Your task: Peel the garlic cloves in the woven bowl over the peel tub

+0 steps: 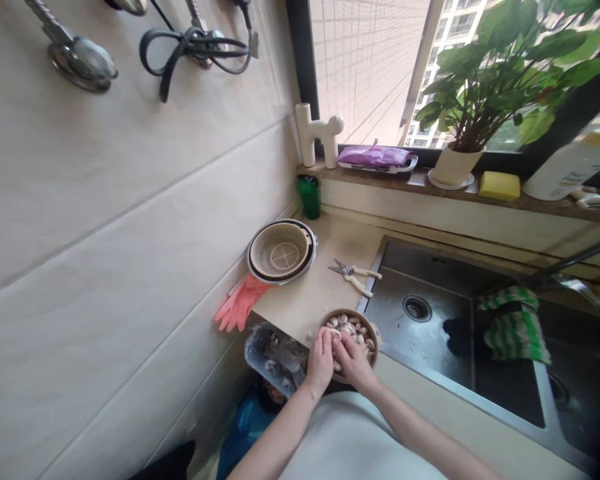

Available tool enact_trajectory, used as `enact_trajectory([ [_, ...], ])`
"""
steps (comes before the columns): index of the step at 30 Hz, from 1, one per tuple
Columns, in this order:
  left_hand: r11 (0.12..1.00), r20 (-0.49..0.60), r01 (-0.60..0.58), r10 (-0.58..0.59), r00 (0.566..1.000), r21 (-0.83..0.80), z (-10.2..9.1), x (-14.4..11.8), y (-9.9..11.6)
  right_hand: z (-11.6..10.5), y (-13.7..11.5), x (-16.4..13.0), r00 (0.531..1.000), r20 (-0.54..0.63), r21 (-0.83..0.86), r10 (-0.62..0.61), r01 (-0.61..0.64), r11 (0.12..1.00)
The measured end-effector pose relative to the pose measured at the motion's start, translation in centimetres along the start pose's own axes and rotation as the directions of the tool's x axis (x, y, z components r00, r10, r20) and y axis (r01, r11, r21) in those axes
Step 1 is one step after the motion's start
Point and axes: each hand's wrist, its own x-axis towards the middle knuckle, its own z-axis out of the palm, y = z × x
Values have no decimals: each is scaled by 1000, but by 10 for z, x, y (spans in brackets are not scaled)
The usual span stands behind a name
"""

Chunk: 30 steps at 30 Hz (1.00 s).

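A round brown bowl [377, 361] full of garlic cloves [350, 325] sits at the counter's front edge, close to my body. Above its near left part, my left hand [321, 359] and my right hand [355, 362] meet with bent fingers. Between their fingertips is a pale garlic clove [335, 333], partly hidden by the fingers. Both hands appear closed on it. Just left of the bowl, below counter height, a grey bin [265, 347] holds scraps that look like garlic skins.
White-handled scissors [353, 272] lie between the bowl and the steel sink [435, 280]. Nested basins with a beige strainer [281, 251] stand by the left wall, beside pink rubber gloves [240, 303]. A green-striped cloth [517, 327] hangs over the sink divider. The windowsill carries a potted plant [455, 165].
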Motion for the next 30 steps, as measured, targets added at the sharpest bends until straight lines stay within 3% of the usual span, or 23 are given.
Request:
enact_trajectory([
  [2, 994, -39, 45, -49, 998, -97, 0, 0, 2, 3, -1, 0, 1000, 4, 76, 22, -22, 997],
  [4, 954, -2, 148, -154, 988, -260, -1, 0, 4, 4, -4, -1, 997, 18, 148, 73, -75, 986],
  [8, 733, 250, 400, -312, 916, -551, -2, -2, 11, -3, -12, -2, 982, 104, 232, 157, -178, 956],
  [10, 647, 342, 468, -320, 883, -602, -3, -3, 13, -9, -16, -1, 979, 128, 202, 158, -181, 962],
  [12, 618, 406, 525, -337, 850, -585, -4, -3, 14, -15, -18, -1, 982, 129, 140, 138, -156, 978],
  [15, 660, 427, 544, -351, 833, -519, -5, -3, 13, -21, -17, -1, 996, 53, -46, 70, -68, 997],
  [18, 757, 371, 469, -317, 873, -456, -5, -3, 10, -23, -11, -2, 999, -32, -260, -10, 1, 966],
  [22, 866, 230, 376, -312, 922, -330, -4, -3, 6, -24, -5, -3, 999, -35, -395, -32, 16, 919],
  [24, 877, 200, 364, -313, 928, -314, -4, -4, 6, -26, -4, -1, 997, -46, -388, -56, 34, 921],
  [26, 857, 239, 381, -312, 920, -347, -4, -4, 7, -27, -3, 1, 995, -78, -336, -66, 36, 941],
  [30, 825, 314, 394, -280, 907, -406, -8, -4, 10, -30, -3, 5, 984, -92, 0, 154, -154, 988],
])
